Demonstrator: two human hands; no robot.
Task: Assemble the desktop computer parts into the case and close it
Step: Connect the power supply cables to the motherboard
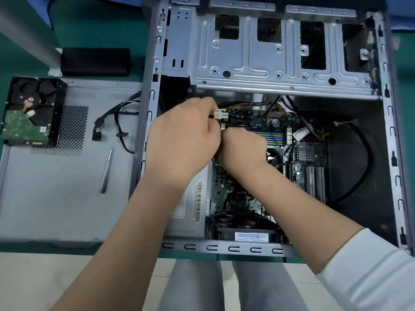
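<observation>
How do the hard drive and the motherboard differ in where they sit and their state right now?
The hard drive lies outside the case, on the detached side panel, untouched; the motherboard sits inside the case, under both hands. No cable reaches the hard drive; the left hand holds a white connector over the motherboard. Both show green circuit boards.

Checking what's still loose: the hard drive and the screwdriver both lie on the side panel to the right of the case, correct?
Not quite. The head view shows the hard drive and screwdriver on the side panel to the left of the case, not the right.
</observation>
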